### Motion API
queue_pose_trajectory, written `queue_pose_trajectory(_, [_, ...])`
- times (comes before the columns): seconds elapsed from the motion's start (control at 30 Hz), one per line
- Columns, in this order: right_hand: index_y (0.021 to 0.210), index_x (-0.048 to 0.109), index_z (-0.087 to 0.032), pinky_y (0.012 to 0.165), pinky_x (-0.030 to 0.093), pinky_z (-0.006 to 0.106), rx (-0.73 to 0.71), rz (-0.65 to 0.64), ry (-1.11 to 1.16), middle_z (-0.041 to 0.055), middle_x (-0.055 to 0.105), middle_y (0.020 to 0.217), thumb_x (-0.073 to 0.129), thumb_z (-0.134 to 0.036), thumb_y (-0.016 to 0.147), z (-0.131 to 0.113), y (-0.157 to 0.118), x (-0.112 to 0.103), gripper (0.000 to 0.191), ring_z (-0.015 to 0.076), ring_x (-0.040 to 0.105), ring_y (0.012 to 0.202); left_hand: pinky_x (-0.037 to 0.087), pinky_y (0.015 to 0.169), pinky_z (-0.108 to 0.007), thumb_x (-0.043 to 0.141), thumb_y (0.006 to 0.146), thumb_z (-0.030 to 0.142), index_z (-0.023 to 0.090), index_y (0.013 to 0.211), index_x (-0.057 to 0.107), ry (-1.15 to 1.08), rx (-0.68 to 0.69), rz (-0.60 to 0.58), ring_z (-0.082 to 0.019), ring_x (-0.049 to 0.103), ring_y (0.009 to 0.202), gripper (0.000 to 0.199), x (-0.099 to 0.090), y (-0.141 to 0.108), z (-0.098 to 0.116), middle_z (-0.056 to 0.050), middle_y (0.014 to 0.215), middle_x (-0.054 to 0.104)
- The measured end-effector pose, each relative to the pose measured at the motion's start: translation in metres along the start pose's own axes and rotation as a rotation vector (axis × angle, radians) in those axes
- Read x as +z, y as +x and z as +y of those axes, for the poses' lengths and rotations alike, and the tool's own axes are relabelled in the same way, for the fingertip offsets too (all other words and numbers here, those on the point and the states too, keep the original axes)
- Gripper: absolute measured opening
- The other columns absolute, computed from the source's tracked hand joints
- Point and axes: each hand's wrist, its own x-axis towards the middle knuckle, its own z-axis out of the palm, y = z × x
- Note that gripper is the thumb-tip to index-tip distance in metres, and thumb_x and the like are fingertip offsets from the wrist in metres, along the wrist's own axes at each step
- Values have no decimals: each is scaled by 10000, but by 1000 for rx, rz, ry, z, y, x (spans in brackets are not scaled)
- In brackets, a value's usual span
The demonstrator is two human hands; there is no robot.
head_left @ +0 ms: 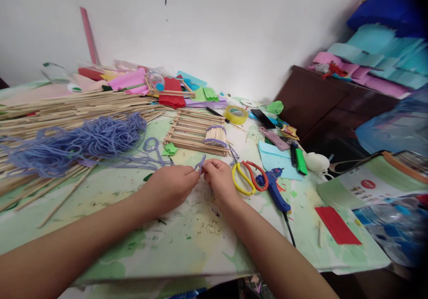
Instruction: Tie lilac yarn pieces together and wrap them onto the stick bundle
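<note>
Between my fingertips is a short looped end of purple yarn (200,164). My left hand (177,183) pinches it from the left, and my right hand (219,176) pinches it from the right, close beside. A tangled heap of the same purple yarn (100,140) lies to the left, with loose strands trailing toward my hands. Just beyond my hands rests a frame of wooden sticks (190,127). On its right end sits a small round piece of upright sticks (216,136) bound with purple yarn. Scissors (247,176) with yellow and red handles lie right of my right hand.
A blue glue gun (276,192) with a cord lies right of the scissors. Many wooden sticks (50,111) cover the left side. Yellow tape (236,114), a phone (262,118), a green marker (301,161) and red paper (337,225) lie about. A pail (371,178) stands at the right.
</note>
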Motion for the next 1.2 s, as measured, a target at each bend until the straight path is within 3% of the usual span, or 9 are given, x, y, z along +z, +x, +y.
queue_pose_trajectory(0.13, [621,553,-161,381,132,199,96,-43,185,-46,508,498,554,-286,648,-4,-3,1,128,41,239,381,378,529,-280,388,866,135,142,817,602,-17,70,-63,-183,559,623,220,1,-1,3,-50,676,590])
queue_pose_trajectory(0.23, [667,546,-165,371,99,196,172,-63,280,-76,450,488,583,-283,636,-6,-5,3,127,30,197,365,427,621,-314,407,871,186,154,786,599,-197,33,-79,-195,565,702,212,-1,2,3,-54,727,608])
queue_pose_trajectory(0.4, [593,454,-177,374,98,198,189,-126,247,-99,332,471,596,-266,632,-9,-10,4,172,28,181,374,442,801,-358,504,831,364,179,938,545,-752,-422,170,-200,555,899,218,3,8,-8,-59,948,590])
queue_pose_trajectory(0.5, [556,414,-181,383,115,208,180,-190,153,-93,332,461,569,-260,661,-11,-12,5,203,32,190,375,470,726,-316,526,800,384,192,1019,494,-1196,-633,131,-167,576,841,294,11,10,-11,-50,1026,554])
queue_pose_trajectory(0.6, [553,434,-179,399,130,217,164,-222,75,-90,338,442,553,-255,679,-12,-13,5,189,38,202,377,438,558,-251,559,761,391,200,1045,486,-1438,-735,38,-97,525,601,349,14,11,-10,-6,919,545])
queue_pose_trajectory(0.73, [612,517,-168,422,139,219,143,-267,22,-91,338,446,560,-247,676,-11,-11,4,110,44,206,398,271,405,-202,576,739,404,180,930,574,-1298,-792,-112,-67,372,438,294,5,14,-13,34,664,531])
queue_pose_trajectory(0.97, [641,565,-153,459,183,222,82,-381,-100,-71,359,479,551,-270,687,-11,-10,0,126,62,245,448,381,559,-219,612,698,354,173,711,683,-1120,-652,-171,-140,550,635,194,-6,14,-31,-8,674,652])
queue_pose_trajectory(1.1, [579,523,-170,489,211,222,-151,-339,-351,-49,370,516,513,-262,736,-11,-8,-2,182,83,295,500,368,533,-218,590,704,344,166,685,643,-1072,-654,-162,-129,524,572,187,3,13,-35,4,607,613])
queue_pose_trajectory(1.2, [567,520,-180,502,232,221,-289,-293,-509,-35,419,531,500,-237,756,-11,-7,-4,198,97,344,524,278,430,-204,570,718,341,172,666,572,-1134,-725,-125,-84,403,438,176,7,14,-31,35,540,534])
